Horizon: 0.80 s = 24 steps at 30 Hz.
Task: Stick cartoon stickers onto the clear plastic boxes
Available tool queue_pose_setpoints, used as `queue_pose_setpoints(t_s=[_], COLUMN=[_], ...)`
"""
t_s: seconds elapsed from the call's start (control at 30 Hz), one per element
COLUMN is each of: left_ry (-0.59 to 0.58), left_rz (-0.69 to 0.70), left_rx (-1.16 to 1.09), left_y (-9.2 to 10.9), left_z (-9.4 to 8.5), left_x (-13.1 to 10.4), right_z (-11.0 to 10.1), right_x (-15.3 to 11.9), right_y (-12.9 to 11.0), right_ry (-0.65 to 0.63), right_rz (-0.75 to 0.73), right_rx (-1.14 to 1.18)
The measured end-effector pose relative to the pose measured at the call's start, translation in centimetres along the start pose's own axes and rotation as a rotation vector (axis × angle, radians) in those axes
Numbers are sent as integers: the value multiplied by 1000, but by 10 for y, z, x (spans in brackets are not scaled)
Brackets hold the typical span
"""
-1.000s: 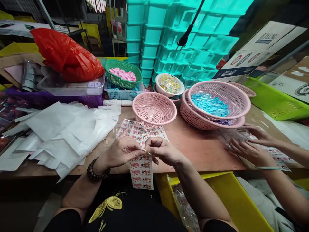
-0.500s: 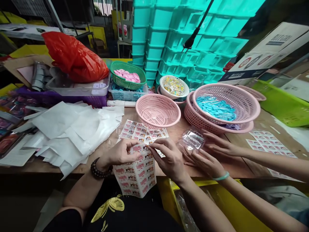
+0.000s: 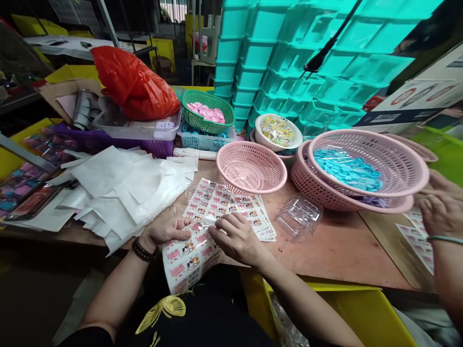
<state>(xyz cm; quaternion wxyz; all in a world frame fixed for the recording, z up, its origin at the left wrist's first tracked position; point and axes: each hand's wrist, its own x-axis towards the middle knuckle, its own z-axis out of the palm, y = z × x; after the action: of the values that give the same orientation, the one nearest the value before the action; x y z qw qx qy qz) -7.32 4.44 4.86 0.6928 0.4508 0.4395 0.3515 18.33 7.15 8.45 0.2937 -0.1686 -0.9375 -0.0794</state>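
Note:
My left hand (image 3: 164, 232) pinches the left edge of a sticker sheet (image 3: 188, 255) printed with rows of cartoon cats and pink patches. The sheet hangs bent over the table's front edge. At its top, my right hand (image 3: 235, 238) is closed on a whitish, see-through corner of the sheet; whether that is a backing or a single sticker, I cannot tell. Behind my hands lie more sticker sheets (image 3: 249, 205), flat and overlapping. An empty pink basket (image 3: 251, 168) partly covers their back edge. Clear plastic boxes (image 3: 300, 217) lie to the right of my right hand.
White paper sheets (image 3: 119, 178) pile up at left. Pink baskets (image 3: 365, 193) holding blue pieces stand at right, beside a co-worker's hands (image 3: 443, 207). A white bowl (image 3: 278, 132), a green basket (image 3: 210, 113) and stacked teal bins (image 3: 282, 62) are behind.
The co-worker's hands have left the clear plastic boxes and moved right, beside the pink baskets. My hands have tilted the sheet, lifting its top edge. The view has turned slightly left.

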Motion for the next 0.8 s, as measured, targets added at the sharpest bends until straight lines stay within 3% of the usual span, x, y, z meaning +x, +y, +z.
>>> queue_pose_setpoints(t_s=[0.17,0.23,0.3,0.4,0.47,0.53,0.7,0.77,0.8], left_ry=[-56,-75,-96,-151,-163,-118,73,68,56], left_rz=[-26,-19,-9,-8,-11,-6,121,121,102], left_rx=[113,146,165,206,267,295,86,25,-7], left_y=[6,6,5,2,-2,-8,-24,-26,-27], left_z=[8,10,9,1,-6,-13,-29,-36,-39], left_x=[6,11,13,9,3,-2,-1,5,9], right_z=[16,15,9,1,8,28,102,118,121], right_x=[22,26,28,30,34,40,54,53,51], right_y=[-16,-24,-23,-3,19,39,66,69,69], right_ry=[-140,-180,-169,21,196,249,-164,-219,-182], right_rz=[205,221,285,555,751,847,689,652,621], right_rx=[-61,98,413,900,986,849,307,204,183])
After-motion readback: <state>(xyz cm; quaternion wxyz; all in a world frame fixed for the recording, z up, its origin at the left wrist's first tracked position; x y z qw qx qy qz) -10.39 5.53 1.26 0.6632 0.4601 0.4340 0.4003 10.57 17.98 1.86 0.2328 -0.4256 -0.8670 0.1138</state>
